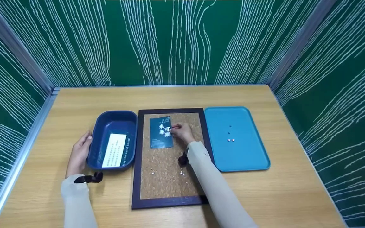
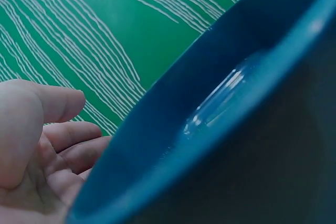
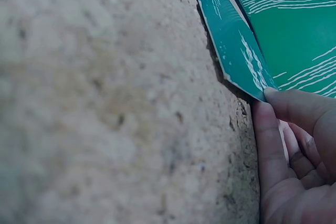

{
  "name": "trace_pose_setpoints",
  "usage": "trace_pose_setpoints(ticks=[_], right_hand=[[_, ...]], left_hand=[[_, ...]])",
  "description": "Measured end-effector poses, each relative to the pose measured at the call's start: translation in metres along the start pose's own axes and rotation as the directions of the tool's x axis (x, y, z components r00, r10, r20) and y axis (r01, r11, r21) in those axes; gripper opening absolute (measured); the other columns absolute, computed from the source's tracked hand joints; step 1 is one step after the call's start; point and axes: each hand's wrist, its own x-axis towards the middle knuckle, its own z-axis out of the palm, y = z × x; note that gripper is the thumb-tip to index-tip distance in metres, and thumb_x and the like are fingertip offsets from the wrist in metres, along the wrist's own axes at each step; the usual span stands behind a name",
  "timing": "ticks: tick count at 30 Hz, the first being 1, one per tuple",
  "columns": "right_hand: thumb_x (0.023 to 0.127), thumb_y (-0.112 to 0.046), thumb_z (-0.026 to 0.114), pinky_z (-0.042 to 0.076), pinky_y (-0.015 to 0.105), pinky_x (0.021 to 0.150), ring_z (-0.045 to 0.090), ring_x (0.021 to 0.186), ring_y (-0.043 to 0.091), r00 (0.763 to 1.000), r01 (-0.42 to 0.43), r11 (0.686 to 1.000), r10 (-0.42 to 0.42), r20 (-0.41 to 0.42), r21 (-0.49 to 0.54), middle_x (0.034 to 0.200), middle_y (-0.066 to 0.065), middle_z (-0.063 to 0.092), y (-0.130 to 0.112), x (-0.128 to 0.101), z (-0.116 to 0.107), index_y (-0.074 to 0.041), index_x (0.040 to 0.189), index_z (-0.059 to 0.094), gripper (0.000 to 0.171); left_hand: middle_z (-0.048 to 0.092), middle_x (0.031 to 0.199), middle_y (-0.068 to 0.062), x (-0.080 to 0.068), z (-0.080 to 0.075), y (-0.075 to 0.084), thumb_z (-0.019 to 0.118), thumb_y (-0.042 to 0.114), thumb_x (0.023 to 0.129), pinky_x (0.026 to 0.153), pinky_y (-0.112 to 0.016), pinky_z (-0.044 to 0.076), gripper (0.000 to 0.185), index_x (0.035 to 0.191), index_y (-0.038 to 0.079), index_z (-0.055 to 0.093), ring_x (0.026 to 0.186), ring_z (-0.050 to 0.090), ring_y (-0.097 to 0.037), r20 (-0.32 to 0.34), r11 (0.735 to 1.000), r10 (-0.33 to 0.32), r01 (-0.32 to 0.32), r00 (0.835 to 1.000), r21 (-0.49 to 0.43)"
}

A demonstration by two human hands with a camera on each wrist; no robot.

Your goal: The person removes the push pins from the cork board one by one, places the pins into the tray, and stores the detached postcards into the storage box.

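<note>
Head view: right hand (image 1: 182, 132) pinching dark blue printed card (image 1: 161, 132) near corkboard's (image 1: 166, 177) far edge; best kept flat. Left hand (image 1: 80, 152) relaxed, touching navy plastic tub (image 1: 98, 139).

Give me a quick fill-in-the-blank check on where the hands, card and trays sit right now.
1. The right hand touches the dark card lying on the ____ board.
2. The left hand rests against the outer side of the dark blue ____.
3. The small pins on the right lie in the ____ blue tray.
4. Inside the dark blue bin lies a ____ card.

Missing words: cork; bin; light; white
</note>
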Motion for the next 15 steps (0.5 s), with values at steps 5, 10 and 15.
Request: trace_pose_setpoints(ticks=[5,10,15], right_hand=[[0.087,-0.004,0.066,0.057,0.028,0.076,0.067,0.083,0.016,1.0,0.007,1.0,-0.007,0.006,0.003,0.098,0.01,0.071,0.0,-0.001,0.0,-0.005,0.103,0.073,0.017],[0.087,-0.004,0.066,0.058,0.028,0.077,0.067,0.084,0.016,1.0,0.011,1.0,-0.011,0.011,0.006,0.1,0.011,0.071,-0.001,-0.001,0.0,-0.004,0.104,0.072,0.018],[0.087,-0.004,0.067,0.057,0.026,0.074,0.066,0.081,0.015,1.0,0.007,1.0,-0.007,0.01,0.005,0.096,0.01,0.07,-0.001,-0.001,-0.001,-0.005,0.103,0.073,0.018]], left_hand=[[0.002,0.163,0.001,0.001,0.004,-0.005,0.029,0.043,0.103,0.123,-0.043,0.008,0.059,0.155,0.021,0.012,0.15,0.0,-0.023,-0.003,0.999,-0.03,0.03,1.0,-0.021],[0.001,0.163,0.004,0.002,0.006,-0.008,0.026,0.039,0.105,0.122,-0.044,0.01,0.052,0.154,0.027,0.016,0.15,-0.001,-0.021,-0.013,0.996,-0.06,0.059,0.998,-0.074],[0.001,0.162,0.007,0.004,0.007,-0.012,0.024,0.029,0.106,0.123,-0.039,0.009,0.048,0.154,0.03,0.018,0.15,-0.002,-0.017,-0.018,0.99,-0.062,0.059,0.998,-0.127]])
